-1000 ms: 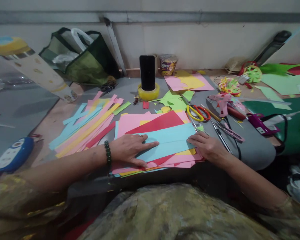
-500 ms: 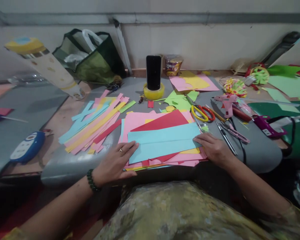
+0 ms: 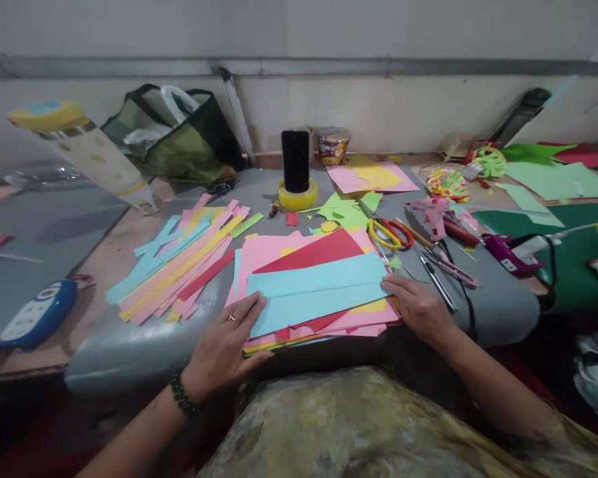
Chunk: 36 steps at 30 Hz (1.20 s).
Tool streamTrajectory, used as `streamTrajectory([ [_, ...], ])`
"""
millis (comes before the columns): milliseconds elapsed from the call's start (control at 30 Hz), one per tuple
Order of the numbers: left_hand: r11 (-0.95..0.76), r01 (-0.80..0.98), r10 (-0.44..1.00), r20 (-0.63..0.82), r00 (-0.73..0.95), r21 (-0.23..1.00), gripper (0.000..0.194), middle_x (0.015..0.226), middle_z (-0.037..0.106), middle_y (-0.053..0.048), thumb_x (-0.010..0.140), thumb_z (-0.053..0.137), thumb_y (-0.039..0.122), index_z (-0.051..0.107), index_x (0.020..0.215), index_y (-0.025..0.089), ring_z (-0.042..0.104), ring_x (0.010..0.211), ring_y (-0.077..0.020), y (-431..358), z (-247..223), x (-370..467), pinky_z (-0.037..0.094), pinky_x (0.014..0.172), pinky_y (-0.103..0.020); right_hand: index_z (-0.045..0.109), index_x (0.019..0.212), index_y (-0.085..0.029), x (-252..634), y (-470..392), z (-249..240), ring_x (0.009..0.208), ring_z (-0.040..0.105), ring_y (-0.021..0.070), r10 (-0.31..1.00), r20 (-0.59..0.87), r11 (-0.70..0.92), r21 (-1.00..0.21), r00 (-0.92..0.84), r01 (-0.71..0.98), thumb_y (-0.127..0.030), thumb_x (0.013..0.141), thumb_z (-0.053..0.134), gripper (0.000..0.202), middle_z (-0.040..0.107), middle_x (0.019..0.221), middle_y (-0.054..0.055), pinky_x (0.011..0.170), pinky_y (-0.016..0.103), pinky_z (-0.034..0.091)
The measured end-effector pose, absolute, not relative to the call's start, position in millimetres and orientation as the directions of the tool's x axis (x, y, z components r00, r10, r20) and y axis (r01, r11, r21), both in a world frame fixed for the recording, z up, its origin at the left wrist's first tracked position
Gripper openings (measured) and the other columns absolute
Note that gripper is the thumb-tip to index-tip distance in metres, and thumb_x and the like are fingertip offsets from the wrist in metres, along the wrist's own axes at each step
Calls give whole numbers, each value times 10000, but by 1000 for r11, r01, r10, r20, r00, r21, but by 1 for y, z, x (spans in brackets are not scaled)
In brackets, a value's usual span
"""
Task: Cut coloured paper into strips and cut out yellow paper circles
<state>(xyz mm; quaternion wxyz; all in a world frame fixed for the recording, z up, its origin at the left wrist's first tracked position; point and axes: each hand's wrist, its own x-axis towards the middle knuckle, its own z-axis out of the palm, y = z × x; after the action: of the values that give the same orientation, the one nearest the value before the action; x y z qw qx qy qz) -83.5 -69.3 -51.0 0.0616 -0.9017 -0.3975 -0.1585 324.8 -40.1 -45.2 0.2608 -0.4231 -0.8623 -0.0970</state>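
Note:
A light blue paper point(image 3: 319, 292) with a lengthwise crease lies on a red sheet point(image 3: 311, 254) and a stack of pink and yellow sheets point(image 3: 259, 249). My left hand point(image 3: 226, 342) rests at its left end, fingertips on the paper, thumb spread apart below the stack's edge. At the right end, my right hand point(image 3: 421, 309) has its fingers together on the paper's edge, the thumb hidden beneath. Left of the stack are cut paper strips point(image 3: 184, 262) in blue, pink, yellow and red.
Behind the stack, a phone point(image 3: 296, 161) stands on a tape roll point(image 3: 298, 194). To the right lie scissors point(image 3: 385, 234), a cutter point(image 3: 436, 279), a pink glue gun point(image 3: 434, 216) and a purple power socket point(image 3: 511, 253). A tumbler point(image 3: 92, 156) and green bag point(image 3: 179, 136) stand at back left.
The camera view has shifted, so the whole scene appears slightly lower and further left. Both hands stay at the ends of the light blue paper.

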Motion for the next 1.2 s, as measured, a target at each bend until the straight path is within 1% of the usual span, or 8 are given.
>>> streamTrajectory([
  [200,-666,745,691,353,631,-28,848,1391,595,-217,975,342,642,86,1615,148,646,1152,-338,-69,-51,-81,534,933,-436,714,1089,-169,327,-40,-42,988,752,212,664,529,634,-23,-529,773,1,870,393,424,775,1087,122,826,338,648],
  [500,-655,752,661,427,617,-73,835,1310,657,-181,973,354,629,146,1610,131,645,1117,-332,-72,-56,-87,506,953,-428,723,1050,-187,327,-37,-37,983,752,202,649,511,643,28,-564,765,25,821,405,446,791,1042,87,862,326,631],
  [600,-643,763,670,432,604,-70,836,1272,669,-187,964,344,653,217,1589,112,635,1085,-338,-73,-57,-90,493,949,-446,717,1045,-176,325,-37,-32,965,753,214,644,515,653,14,-565,757,20,832,403,427,792,1017,96,839,333,634],
  [767,-632,775,729,338,596,-4,815,1247,686,-155,927,311,739,453,1483,160,627,1055,-322,-71,-48,-97,475,938,-442,708,1055,-227,331,-35,-24,932,748,196,723,448,632,-123,-525,765,-26,851,432,398,789,990,54,794,314,626],
  [900,-663,749,722,267,639,0,817,1225,702,-151,929,263,756,552,1405,159,633,1043,-311,-67,-39,-102,455,952,-445,705,1013,-231,345,-27,-17,913,744,217,787,479,522,-183,-388,833,-45,837,428,378,778,995,64,782,342,612],
  [1000,-658,753,728,261,634,8,814,1205,716,-136,922,218,766,614,1339,191,646,1018,-310,-61,-36,-104,450,953,-467,702,1049,-222,344,-16,-11,966,724,243,811,490,473,-227,-320,851,-106,901,431,330,762,1044,92,838,385,591],
  [1100,-674,738,715,268,646,20,722,1121,738,-112,965,198,689,687,1218,223,663,956,-291,-52,-23,-101,486,893,-449,693,1144,-221,332,-1,-8,1067,681,270,843,385,494,-275,-376,825,-235,955,497,273,735,1131,115,916,426,559],
  [1200,-695,719,686,296,665,-8,578,1067,743,-113,1007,289,574,716,1165,217,670,934,-277,-43,1,-89,524,821,-398,690,1193,-219,317,15,-5,1102,645,315,888,178,458,-267,-424,848,-354,895,650,330,710,1165,131,912,458,543],
])
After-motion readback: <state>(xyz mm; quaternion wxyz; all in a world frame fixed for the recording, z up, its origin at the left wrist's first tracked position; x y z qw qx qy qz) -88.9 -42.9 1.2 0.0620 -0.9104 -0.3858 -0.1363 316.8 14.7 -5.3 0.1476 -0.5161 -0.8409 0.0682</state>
